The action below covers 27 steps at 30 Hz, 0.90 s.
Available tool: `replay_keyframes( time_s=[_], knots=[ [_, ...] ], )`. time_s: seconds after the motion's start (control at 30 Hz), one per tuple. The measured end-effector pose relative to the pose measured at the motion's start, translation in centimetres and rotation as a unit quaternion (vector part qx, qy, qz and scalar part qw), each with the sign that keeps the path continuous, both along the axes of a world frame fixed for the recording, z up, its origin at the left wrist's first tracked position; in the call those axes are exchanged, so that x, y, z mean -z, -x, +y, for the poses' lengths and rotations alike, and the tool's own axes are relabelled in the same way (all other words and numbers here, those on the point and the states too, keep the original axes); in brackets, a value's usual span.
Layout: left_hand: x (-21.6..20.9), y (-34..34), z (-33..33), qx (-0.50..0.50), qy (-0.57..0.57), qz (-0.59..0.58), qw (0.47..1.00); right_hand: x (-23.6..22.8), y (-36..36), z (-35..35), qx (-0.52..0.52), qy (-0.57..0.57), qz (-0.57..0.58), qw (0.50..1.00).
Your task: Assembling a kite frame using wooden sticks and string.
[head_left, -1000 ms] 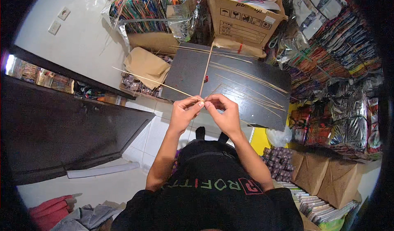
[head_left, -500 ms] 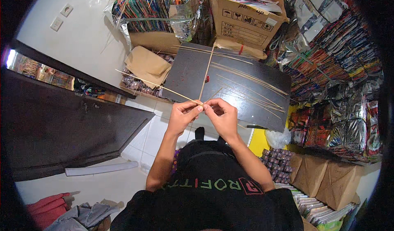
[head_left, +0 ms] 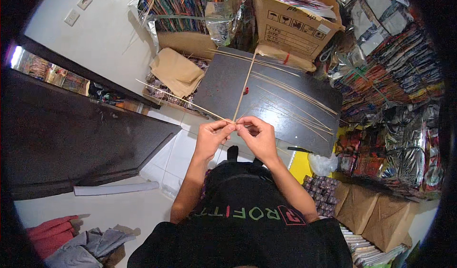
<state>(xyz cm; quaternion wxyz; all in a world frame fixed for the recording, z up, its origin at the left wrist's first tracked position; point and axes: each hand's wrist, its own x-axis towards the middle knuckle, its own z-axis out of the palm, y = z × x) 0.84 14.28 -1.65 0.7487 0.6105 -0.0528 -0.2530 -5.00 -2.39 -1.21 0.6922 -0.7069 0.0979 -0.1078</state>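
The fingertips hide the spot where the sticks meet, so how their near ends lie there cannot be made out. The left hand (head_left: pixel 209 137) is pinched narrow, holding a thin stick (head_left: pixel 185 101) between thumb and forefinger; the right hand (head_left: pixel 259 137) is also narrow, its thumb and forefinger at the same spot, though what it grips, if anything, I cannot tell. The held stick is in front of the body, just beyond the near edge of the dark counter (head_left: pixel 214 84), its long axis slanting from the fingertips toward the far left, where its free tip points. A second stick (head_left: pixel 247 77) runs from the counter's far edge, near the cardboard box (head_left: pixel 295 25), down to the fingers, leaning slightly right at its far end. Two hands show; the loose sticks (head_left: pixel 295 91) on the counter's right side mostly slant from far left to near right, several in all, but overlap prevents an exact count. One small red thing (head_left: pixel 245 91), too small to identify, lies just right of the second stick.
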Motion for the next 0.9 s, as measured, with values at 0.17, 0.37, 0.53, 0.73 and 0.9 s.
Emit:
replay_keyframes(
  time_s=[0.17, 0.37, 0.53, 0.73, 0.9],
  knots=[
    [-0.1, 0.0, 0.5, -0.013, 0.005, 0.003, 1.0, 0.0, -0.1, -0.4, -0.038, 0.031, 0.046, 0.998],
    [0.1, 0.0, 0.6, -0.021, 0.002, -0.001, 1.0, -0.2, -0.4, -0.2, -0.032, 0.027, 0.046, 0.998],
    [0.2, 0.1, 0.5, -0.035, 0.009, -0.013, 0.999, -0.7, -0.5, -0.1, -0.031, 0.034, 0.043, 0.998],
    [0.0, 0.3, 0.4, -0.046, 0.0, -0.039, 0.998, -1.2, -0.6, 0.0, -0.028, 0.054, 0.04, 0.997],
    [0.8, 0.5, 0.4, -0.054, 0.001, -0.054, 0.997, -1.2, -0.5, 0.0, -0.032, 0.07, 0.039, 0.996]
  ],
)
